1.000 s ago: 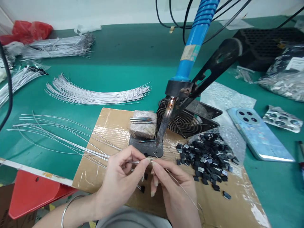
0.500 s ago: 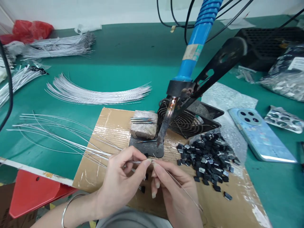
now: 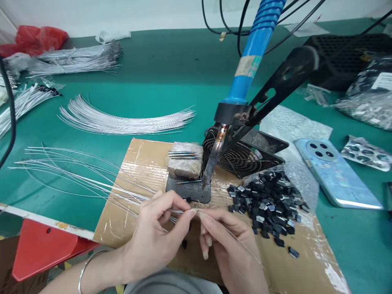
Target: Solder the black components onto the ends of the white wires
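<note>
Between thumb and index finger, my left hand pinches a white wire, one of several white wires trailing off to the left. Facing it, my right hand is closed on a thin solder wire, which runs across the palm to the lower right. The fingertips of both hands nearly meet, so the wire's end is mostly hidden. Just beyond them, a blue-handled soldering iron is fixed tip-down over a dark metal plate. Small black pieces show partly behind my left fingers.
A pile of small black connectors lies right on the cardboard. Behind the plate sit a grey-brown block and a black fan. A blue phone lies at right, a curved white wire bundle at back left.
My right hand has shifted slightly right and down with the solder wire. My left hand keeps its pinch and has barely moved.
</note>
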### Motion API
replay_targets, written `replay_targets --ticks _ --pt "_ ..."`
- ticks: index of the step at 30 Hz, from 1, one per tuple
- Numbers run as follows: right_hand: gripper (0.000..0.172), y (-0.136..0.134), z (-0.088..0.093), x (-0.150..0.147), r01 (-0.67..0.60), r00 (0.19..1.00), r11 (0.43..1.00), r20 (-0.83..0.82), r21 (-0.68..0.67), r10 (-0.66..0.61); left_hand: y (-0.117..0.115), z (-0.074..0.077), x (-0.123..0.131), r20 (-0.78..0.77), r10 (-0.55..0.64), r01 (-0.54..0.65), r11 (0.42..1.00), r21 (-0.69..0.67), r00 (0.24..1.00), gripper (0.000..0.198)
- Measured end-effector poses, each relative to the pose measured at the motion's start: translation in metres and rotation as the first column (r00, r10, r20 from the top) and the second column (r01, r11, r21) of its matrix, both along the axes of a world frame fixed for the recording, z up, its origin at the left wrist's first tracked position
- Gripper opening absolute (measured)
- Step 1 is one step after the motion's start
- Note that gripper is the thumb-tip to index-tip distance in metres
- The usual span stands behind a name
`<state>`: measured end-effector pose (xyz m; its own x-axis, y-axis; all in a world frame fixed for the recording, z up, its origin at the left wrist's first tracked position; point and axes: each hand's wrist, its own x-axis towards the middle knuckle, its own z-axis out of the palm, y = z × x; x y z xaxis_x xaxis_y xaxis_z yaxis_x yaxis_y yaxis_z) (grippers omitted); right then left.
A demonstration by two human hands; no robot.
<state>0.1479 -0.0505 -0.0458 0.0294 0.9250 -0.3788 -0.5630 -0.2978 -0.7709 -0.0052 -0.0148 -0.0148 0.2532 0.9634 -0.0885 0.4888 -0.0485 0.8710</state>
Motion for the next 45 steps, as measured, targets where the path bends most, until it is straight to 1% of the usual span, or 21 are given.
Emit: replay_targets --ticks 5,8,11,16,19,27,31,36,39,42,43,45 --pt "0.017 0.004 0.001 0.009 -0.100 0.995 0.995 -0.018 -0.006 0.100 0.003 0.002 0.000 -0.036 -0.039 0.039 0.999 0.020 0.999 0.019" --pt "0.019 0.005 0.001 0.011 -0.125 0.992 0.992 -0.023 -0.016 0.124 0.002 0.002 0.000 -0.049 -0.036 0.037 0.999 0.029 0.998 0.018" --pt "0.018 0.004 0.001 0.010 -0.106 0.994 0.994 -0.044 -0.035 0.104 0.000 -0.001 0.000 -0.048 -0.011 0.012 0.999 0.040 0.999 0.017" --pt "0.014 0.002 -0.001 0.005 -0.060 0.997 0.998 -0.059 -0.036 0.058 -0.002 -0.004 0.003 -0.002 0.024 -0.024 0.996 0.082 1.000 0.013" --pt "0.013 0.001 -0.003 0.002 -0.031 0.998 0.999 -0.064 -0.033 0.029 -0.003 -0.005 0.005 0.001 0.037 -0.037 0.994 0.098 0.999 0.014" --pt "0.014 0.001 0.000 0.000 -0.002 0.997 0.999 -0.077 -0.037 -0.001 -0.003 -0.005 0.006 -0.012 0.046 -0.045 0.992 0.121 0.999 0.015" --pt "0.018 0.001 0.003 -0.005 0.048 0.994 0.997 -0.099 -0.062 -0.054 -0.005 -0.008 0.007 -0.011 0.059 -0.057 0.990 0.129 0.998 0.014" --pt "0.015 -0.002 0.004 -0.012 0.096 0.987 0.989 -0.118 -0.113 -0.109 -0.006 -0.008 0.008 -0.005 0.086 -0.085 0.992 0.098 0.996 0.014" --pt "0.015 -0.004 0.002 -0.015 0.097 0.986 0.989 -0.128 -0.114 -0.112 -0.005 -0.008 0.009 0.017 0.099 -0.100 0.993 0.068 0.995 0.015" --pt "0.014 -0.005 0.000 -0.015 0.086 0.986 0.990 -0.134 -0.109 -0.100 -0.003 -0.006 0.010 0.067 0.119 -0.119 0.993 0.002 0.991 0.015" --pt "0.016 -0.005 -0.001 -0.013 0.077 0.986 0.991 -0.138 -0.106 -0.091 -0.002 -0.006 0.011 0.090 0.128 -0.126 0.992 -0.030 0.988 0.015" --pt "0.030 -0.007 -0.003 -0.004 0.064 0.988 0.995 -0.134 -0.081 -0.074 0.002 -0.003 0.011 0.134 0.154 -0.142 0.985 -0.094 0.979 0.015"
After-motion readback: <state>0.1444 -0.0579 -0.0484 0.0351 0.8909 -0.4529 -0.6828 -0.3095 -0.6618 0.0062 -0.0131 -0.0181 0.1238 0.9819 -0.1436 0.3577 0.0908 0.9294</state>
